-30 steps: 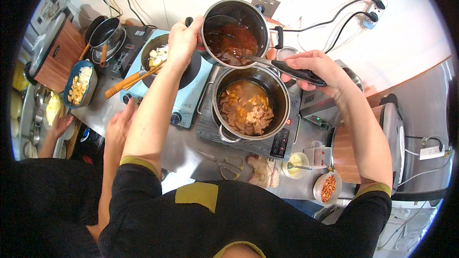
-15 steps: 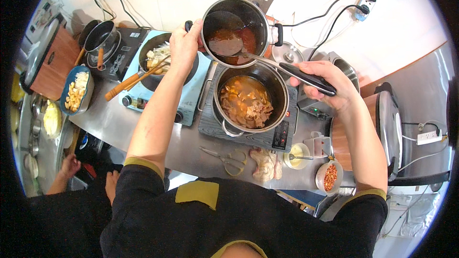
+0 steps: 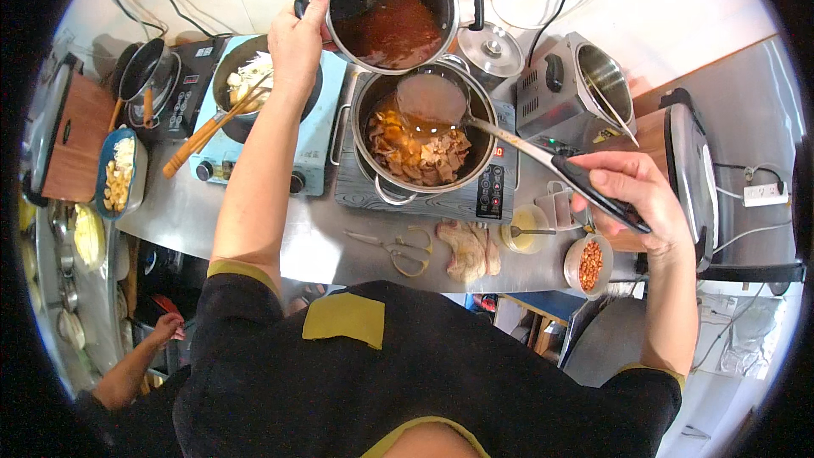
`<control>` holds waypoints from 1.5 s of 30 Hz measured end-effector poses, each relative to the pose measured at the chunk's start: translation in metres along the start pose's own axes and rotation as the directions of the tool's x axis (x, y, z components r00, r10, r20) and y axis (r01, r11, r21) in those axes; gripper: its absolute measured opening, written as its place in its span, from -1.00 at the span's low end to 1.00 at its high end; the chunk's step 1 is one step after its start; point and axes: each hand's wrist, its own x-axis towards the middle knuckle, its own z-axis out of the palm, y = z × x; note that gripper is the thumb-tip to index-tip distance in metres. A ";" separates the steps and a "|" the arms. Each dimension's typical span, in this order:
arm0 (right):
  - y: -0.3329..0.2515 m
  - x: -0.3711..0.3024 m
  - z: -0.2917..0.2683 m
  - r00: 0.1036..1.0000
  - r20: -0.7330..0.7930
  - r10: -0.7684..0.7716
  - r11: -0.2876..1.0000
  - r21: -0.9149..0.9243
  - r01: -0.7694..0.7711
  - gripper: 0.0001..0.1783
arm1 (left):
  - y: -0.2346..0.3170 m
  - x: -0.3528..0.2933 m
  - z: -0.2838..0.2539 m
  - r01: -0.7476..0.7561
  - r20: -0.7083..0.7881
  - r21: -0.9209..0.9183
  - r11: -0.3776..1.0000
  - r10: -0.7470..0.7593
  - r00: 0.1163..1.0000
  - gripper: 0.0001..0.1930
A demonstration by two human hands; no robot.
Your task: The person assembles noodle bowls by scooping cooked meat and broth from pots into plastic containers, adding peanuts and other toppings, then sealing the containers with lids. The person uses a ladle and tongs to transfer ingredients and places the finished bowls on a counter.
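Note:
My left hand (image 3: pixel 297 47) grips the black handle of a dark pot (image 3: pixel 398 21) of reddish-brown broth, held up and tilted at the back of the counter. In my right hand (image 3: pixel 640 191) is a ladle (image 3: pixel 555 159) with a black handle. Its bowl, full of brown broth, hangs over a second pot (image 3: pixel 426 131), where sliced meat lies in liquid. That second pot stands on an induction cooker (image 3: pixel 356 185), just in front of the raised one. I cannot tell whether the ladle's bowl touches the liquid.
A pan of mushrooms (image 3: pixel 246 76) with wooden-handled tools sits on a blue stove (image 3: pixel 318 161) at left. Scissors (image 3: pixel 390 248), raw meat (image 3: pixel 465 253) and a bowl of red pieces (image 3: pixel 588 265) line the front edge. Another person's hand (image 3: pixel 167 328) shows at lower left.
The ladle has come out of the raised pot and moved toward me, over the meat pot, carrying broth. My right hand has lowered and shifted right. The other person's hand has moved.

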 end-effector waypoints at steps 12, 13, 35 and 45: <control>0.110 0.017 0.060 0.775 0.059 -0.629 0.283 -0.911 0.299 -0.54 | -0.009 -0.002 -0.003 0.001 0.038 -0.088 0.996 0.003 0.999 -0.63; 0.122 0.025 0.069 0.757 0.060 -0.651 0.195 -0.950 0.243 -0.52 | -0.010 -0.001 -0.002 0.007 0.032 -0.091 0.996 -0.004 0.999 -0.63; 0.353 0.119 0.054 0.880 -0.389 0.272 0.762 0.645 0.050 -0.63 | -0.023 0.012 -0.007 0.013 0.070 -0.197 0.980 0.001 0.998 -0.72; 0.212 0.120 0.053 0.976 -0.217 -0.028 0.905 0.409 0.117 -0.54 | -0.016 0.001 -0.006 -0.011 0.041 -0.169 0.985 0.018 0.999 -0.72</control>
